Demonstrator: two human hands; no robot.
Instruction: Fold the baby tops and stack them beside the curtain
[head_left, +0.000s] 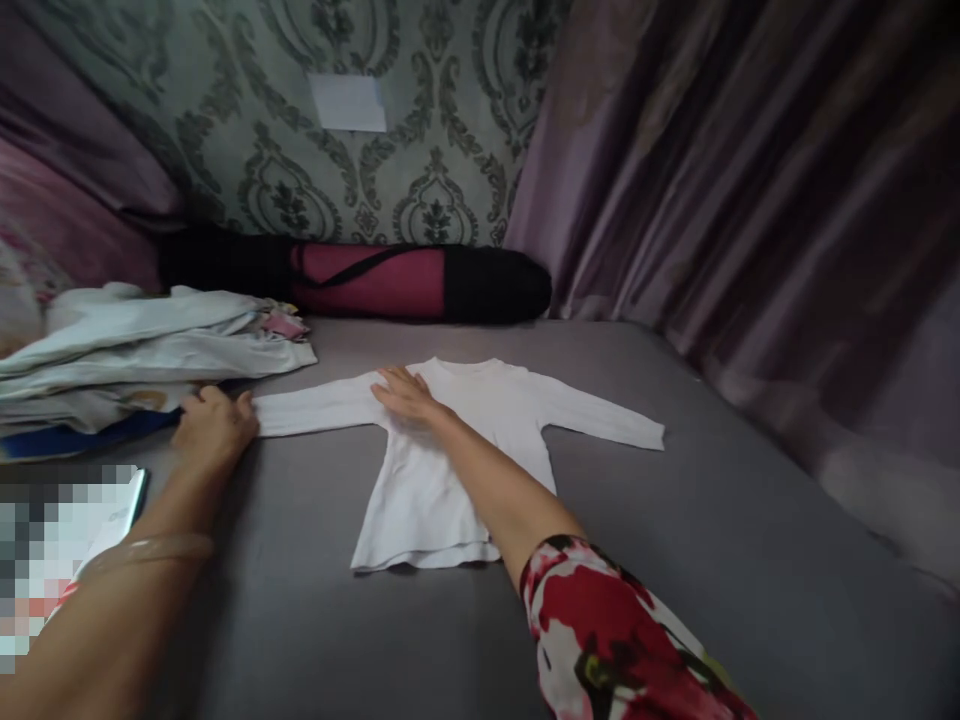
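A white long-sleeved shirt (pixel 465 440) lies spread flat on the grey bed sheet (pixel 300 620), its neckline away from me and both sleeves stretched out sideways. My left hand (pixel 214 425) is at the cuff of the left-hand sleeve, fingers curled and closed around its end. Flat on the shirt near the left shoulder rests my right hand (pixel 405 393), fingers extended and holding nothing. My right forearm crosses over the shirt's body and hides part of its lower right side.
A pile of folded clothes (pixel 135 345) sits at the left, just beyond my left hand. Below it lies a partly pixelated phone-like device (pixel 112 520). A black and magenta roll bag (pixel 375 280) lies along the patterned wall. Purple curtains (pixel 675 170) hang at the right.
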